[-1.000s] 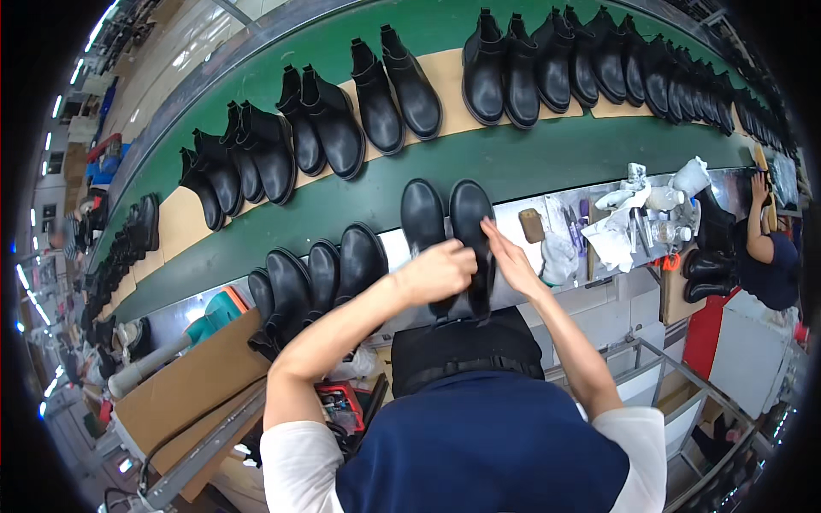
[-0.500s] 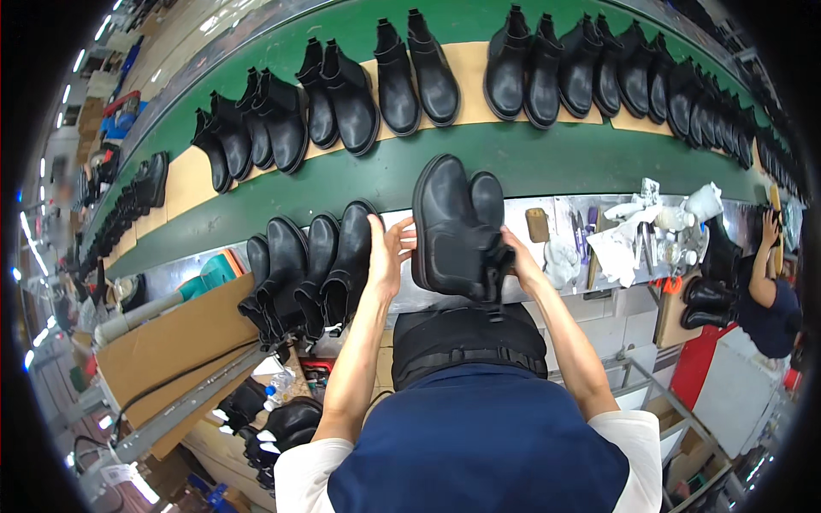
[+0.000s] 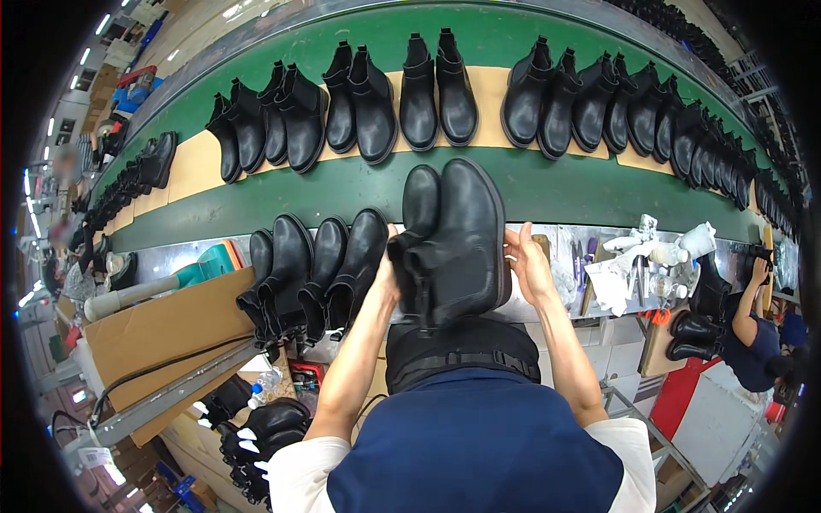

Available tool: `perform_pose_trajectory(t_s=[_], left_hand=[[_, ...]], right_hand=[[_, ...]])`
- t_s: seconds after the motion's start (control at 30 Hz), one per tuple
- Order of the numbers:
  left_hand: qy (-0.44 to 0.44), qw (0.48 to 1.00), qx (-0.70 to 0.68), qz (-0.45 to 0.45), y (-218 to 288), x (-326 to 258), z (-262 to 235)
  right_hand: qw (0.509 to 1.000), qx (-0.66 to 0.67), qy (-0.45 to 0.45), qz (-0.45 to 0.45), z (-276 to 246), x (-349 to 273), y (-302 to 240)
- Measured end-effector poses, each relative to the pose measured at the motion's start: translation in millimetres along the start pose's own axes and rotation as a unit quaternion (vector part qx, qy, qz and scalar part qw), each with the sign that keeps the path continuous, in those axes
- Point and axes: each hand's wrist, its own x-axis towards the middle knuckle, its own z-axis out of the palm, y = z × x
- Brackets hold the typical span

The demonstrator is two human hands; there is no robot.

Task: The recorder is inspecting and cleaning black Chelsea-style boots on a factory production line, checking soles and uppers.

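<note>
A pair of black ankle boots is held up in front of me, toes pointing away: a nearer, larger-looking boot [image 3: 466,231] and another boot [image 3: 422,201] to its left. My left hand [image 3: 389,278] grips the pair at the left, by the shafts; its fingers are mostly hidden behind the leather. Beside the sole edge of the right-hand boot, my right hand [image 3: 530,263] is open with fingers apart, the fingertips close to or touching the sole. To the left, several black boots [image 3: 291,256] stand on the metal ledge, shafts toward me.
A green conveyor belt [image 3: 342,192] crosses ahead, carrying rows of black boots [image 3: 374,111] on tan cardboard. At the right lie white cloths [image 3: 609,278], tools and bottles. A cardboard sheet [image 3: 162,342] and a teal tool [image 3: 203,267] are left. Another person [image 3: 753,329] works far right.
The pair has been turned over, so the nearer boot is now on the right. My left hand has taken hold of the shafts, and my right hand has let go. The view has shifted slightly.
</note>
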Motion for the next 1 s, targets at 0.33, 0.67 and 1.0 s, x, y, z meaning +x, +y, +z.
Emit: perform_pose_trajectory(t_s=[0.33,0.67,1.0], left_hand=[[-0.012,0.991,-0.13,0.028,-21,-12,57],[0.018,0.922,0.247,0.298,8,-52,72],[0.097,0.684,0.68,0.244,18,-85,136]], right_hand=[[0.921,-0.309,0.085,-0.222,22,-5,-5],[0.994,0.061,0.052,-0.072,-5,23,33],[0.977,-0.068,0.17,-0.11,-12,28,26]])
